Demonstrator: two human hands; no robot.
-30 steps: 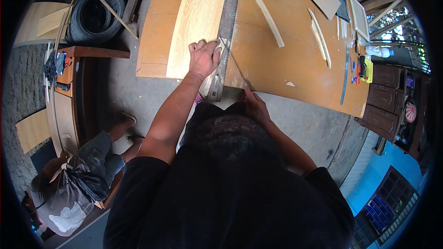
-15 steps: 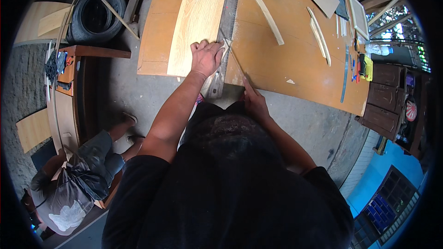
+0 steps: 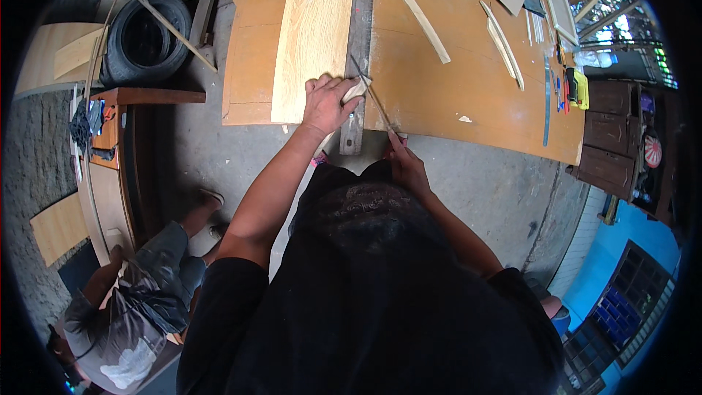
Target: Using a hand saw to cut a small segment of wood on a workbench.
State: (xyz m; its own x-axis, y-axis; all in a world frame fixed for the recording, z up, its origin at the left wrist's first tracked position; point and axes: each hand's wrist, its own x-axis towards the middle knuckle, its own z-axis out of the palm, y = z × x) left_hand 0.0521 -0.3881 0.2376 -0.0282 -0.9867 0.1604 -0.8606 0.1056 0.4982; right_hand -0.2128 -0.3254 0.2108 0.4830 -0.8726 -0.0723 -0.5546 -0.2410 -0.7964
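Observation:
My left hand (image 3: 325,106) is closed around a narrow pale wooden strip (image 3: 358,90) at the table's near edge. The strip's end sticks out past my fingers over a long grey metal straightedge (image 3: 360,7). My knuckles rest by the right side of a light wood-grain board (image 3: 313,25). Near my waist, my right hand (image 3: 411,167) grips the near end of a long, thin, dark file-like tool (image 3: 377,102). This tool slants up and left, crossing the strip's end; whether it has teeth is too small to tell.
The brown tabletop (image 3: 453,95) also carries thin curved wood offcuts (image 3: 417,16) and a yellow-and-black tool (image 3: 578,89) at right. Tyres (image 3: 142,40) and a wooden cabinet (image 3: 150,96) stand left. A seated person (image 3: 128,307) is at lower left, beside leaning boards.
The file-like tool and my right hand have drawn back slightly toward me. More of the strip's end shows beyond my left fingers. The whole view has shifted a little.

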